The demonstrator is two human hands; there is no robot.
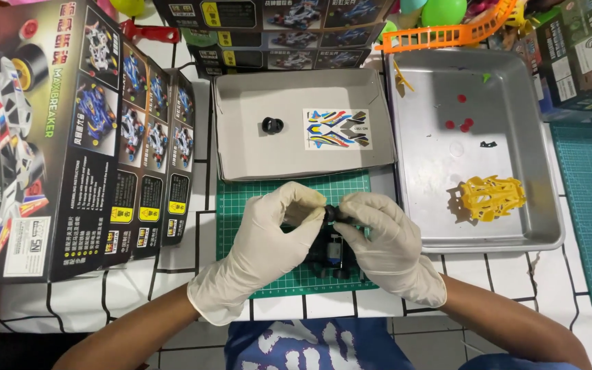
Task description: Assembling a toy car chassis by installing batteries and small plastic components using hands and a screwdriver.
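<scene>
A large metal tray [515, 233] holds a yellow car shell [489, 197]. Beside it, on a green cutting mat [241, 199], gloved left hand [265, 240] and right hand [385, 240] both grip a small black toy car chassis [329, 253].

Hobby model-building table, green cutting mat [241, 199], stacked toy car kit boxes [70, 137], metal parts tray [515, 233]
</scene>
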